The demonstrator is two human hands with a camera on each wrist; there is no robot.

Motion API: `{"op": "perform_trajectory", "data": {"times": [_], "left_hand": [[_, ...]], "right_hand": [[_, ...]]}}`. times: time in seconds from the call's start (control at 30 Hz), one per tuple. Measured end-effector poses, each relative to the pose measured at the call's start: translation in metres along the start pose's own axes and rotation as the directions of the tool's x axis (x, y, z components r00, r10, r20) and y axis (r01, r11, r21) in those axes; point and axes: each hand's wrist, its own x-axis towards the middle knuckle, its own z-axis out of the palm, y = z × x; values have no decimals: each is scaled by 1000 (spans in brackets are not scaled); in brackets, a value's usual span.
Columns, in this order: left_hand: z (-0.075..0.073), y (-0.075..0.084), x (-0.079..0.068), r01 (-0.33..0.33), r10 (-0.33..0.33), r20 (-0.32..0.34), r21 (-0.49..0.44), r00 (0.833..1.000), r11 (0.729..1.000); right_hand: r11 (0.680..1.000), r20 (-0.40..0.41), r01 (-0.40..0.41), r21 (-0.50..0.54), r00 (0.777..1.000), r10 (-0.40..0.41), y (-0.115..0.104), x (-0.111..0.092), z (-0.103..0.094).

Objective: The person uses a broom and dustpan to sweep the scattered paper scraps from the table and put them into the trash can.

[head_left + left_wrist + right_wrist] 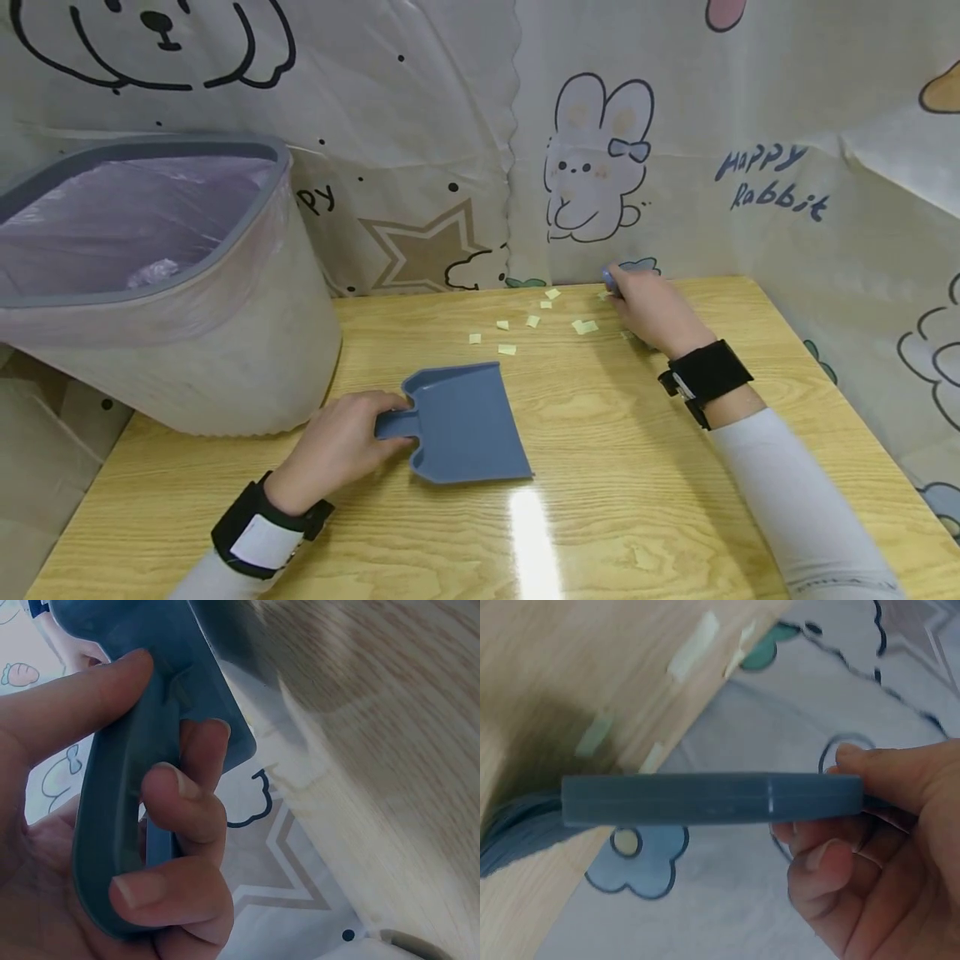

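My left hand (337,450) grips the handle of a blue-grey dustpan (472,425), which lies over the tabletop with its wide edge facing right. In the left wrist view several fingers curl round the looped handle (112,817), and the thumb lies along its top. Farther back on the right, my right hand (656,308) holds a small blue-grey brush (705,799). Its bristles (517,825) meet the wood in the right wrist view; the head view mostly hides the brush behind the hand. Small pale yellow paper scraps (507,350) lie scattered between dustpan and brush.
A large pale bin (247,350) with a grey rim and a purplish liner stands at the left, close to my left hand. Patterned sheeting (420,150) rises along the back and right edges of the wooden table (600,500).
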Motion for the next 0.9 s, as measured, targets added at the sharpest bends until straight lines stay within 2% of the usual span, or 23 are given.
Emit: {"op": "perform_trajectory", "data": {"times": [0.27, 0.43, 0.67, 0.9], "left_hand": [[2, -1, 0, -3, 3, 13, -12, 1000, 1000], [2, -1, 2, -10, 10, 10, -11, 1000, 1000], [2, -1, 2, -5, 5, -3, 1, 1000, 1000], [4, 0, 3, -6, 6, 0, 5, 1000, 1000]], "right_hand": [[993, 6, 115, -27, 993, -115, -16, -2, 17], [988, 34, 154, -26, 988, -153, -33, -11, 16], [969, 64, 246, -23, 968, -244, -60, -27, 17], [963, 85, 271, -5, 959, -270, -80, -41, 14]]}}
